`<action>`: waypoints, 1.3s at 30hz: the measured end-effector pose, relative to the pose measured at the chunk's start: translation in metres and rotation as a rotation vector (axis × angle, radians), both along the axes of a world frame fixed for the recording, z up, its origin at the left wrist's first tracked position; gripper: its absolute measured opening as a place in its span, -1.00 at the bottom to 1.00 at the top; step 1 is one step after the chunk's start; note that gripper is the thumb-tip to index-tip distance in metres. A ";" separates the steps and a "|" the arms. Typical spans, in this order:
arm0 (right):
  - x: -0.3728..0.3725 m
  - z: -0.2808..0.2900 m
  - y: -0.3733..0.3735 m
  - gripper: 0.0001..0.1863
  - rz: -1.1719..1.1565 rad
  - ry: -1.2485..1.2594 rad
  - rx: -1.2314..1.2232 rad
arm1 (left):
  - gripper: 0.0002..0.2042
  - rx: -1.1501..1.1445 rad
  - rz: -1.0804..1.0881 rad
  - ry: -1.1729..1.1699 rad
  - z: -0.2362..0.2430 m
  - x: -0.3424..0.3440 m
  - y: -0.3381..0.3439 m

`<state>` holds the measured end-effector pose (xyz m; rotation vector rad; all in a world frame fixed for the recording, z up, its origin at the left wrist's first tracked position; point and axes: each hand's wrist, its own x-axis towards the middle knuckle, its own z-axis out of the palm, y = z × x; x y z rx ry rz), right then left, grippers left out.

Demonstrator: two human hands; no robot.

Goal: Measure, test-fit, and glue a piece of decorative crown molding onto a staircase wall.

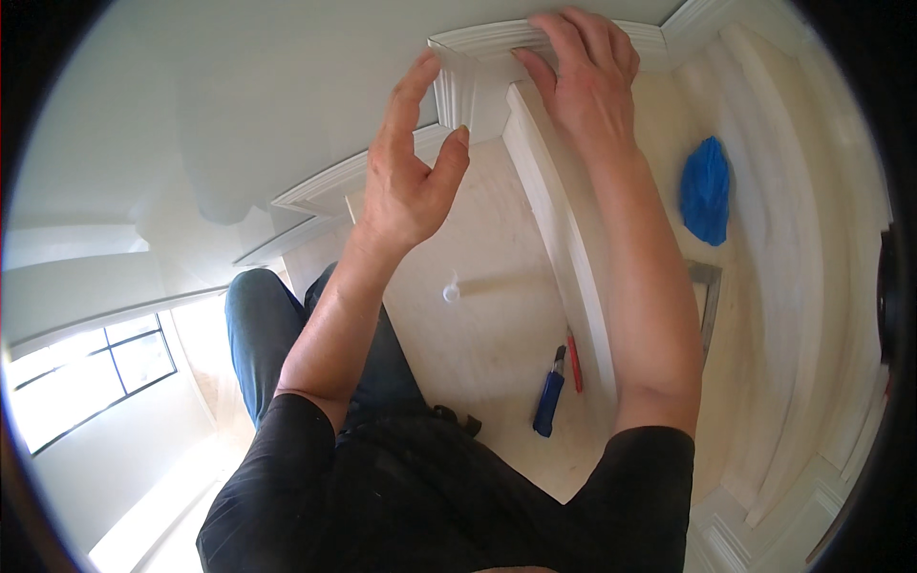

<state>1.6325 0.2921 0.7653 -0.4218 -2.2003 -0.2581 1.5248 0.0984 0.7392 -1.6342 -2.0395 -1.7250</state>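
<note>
A short upright piece of white moulding (pixel 457 88) stands against the pale wall at a corner of the stair trim. My left hand (pixel 406 186) is beside it, fingers stretched up at its left edge and thumb apart near its lower end. Whether the fingertips press on it is hard to tell. From that piece's top, a longer white moulding strip (pixel 487 38) runs right along the wall. My right hand (pixel 594 91) is closed over this strip, with fingers bent on its upper edge and thumb at its lower edge.
On the wooden tread lie a blue utility knife (pixel 548 392), a red pencil (pixel 574 363) and a small whitish round thing (pixel 452 292). A crumpled blue bundle (pixel 705 191) and a grey frame-like piece (pixel 709 296) are right of my right arm. A stair edge (pixel 564 229) crosses between my arms.
</note>
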 end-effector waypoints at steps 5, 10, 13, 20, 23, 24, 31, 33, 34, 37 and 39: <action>0.004 -0.005 0.004 -0.52 0.003 -0.112 -0.089 | -0.39 0.028 -0.027 -0.076 -0.002 0.001 0.000; 0.001 -0.008 0.006 -0.61 0.037 -0.054 -0.074 | -0.41 0.019 -0.007 -0.057 -0.004 -0.003 0.000; 0.000 -0.011 0.007 -0.63 0.031 -0.060 -0.040 | -0.42 0.060 -0.028 -0.068 -0.008 -0.005 0.002; 0.000 -0.017 0.013 -0.65 0.042 -0.039 -0.118 | -0.44 0.043 -0.047 -0.088 -0.009 -0.004 0.006; 0.001 -0.018 0.015 -0.61 0.063 -0.034 -0.106 | -0.42 -0.017 -0.029 -0.054 -0.009 -0.005 0.002; 0.001 -0.017 0.016 -0.58 0.057 -0.034 -0.091 | -0.39 -0.066 -0.029 -0.017 -0.010 -0.006 0.001; 0.002 -0.013 0.006 -0.57 0.014 -0.034 -0.121 | -0.39 -0.067 -0.036 -0.049 -0.015 -0.004 0.004; 0.002 -0.011 0.003 -0.58 0.011 -0.048 -0.151 | -0.45 0.081 -0.037 -0.089 -0.023 -0.004 0.010; 0.003 -0.010 0.002 -0.60 0.010 -0.064 -0.179 | -0.45 0.079 -0.040 -0.088 -0.024 -0.004 0.010; 0.004 -0.012 0.007 -0.60 0.015 -0.082 -0.182 | -0.45 0.108 -0.085 -0.118 -0.024 -0.003 0.013; 0.002 -0.014 0.008 -0.60 0.003 -0.085 -0.177 | -0.45 -0.004 0.001 -0.112 -0.021 -0.002 0.011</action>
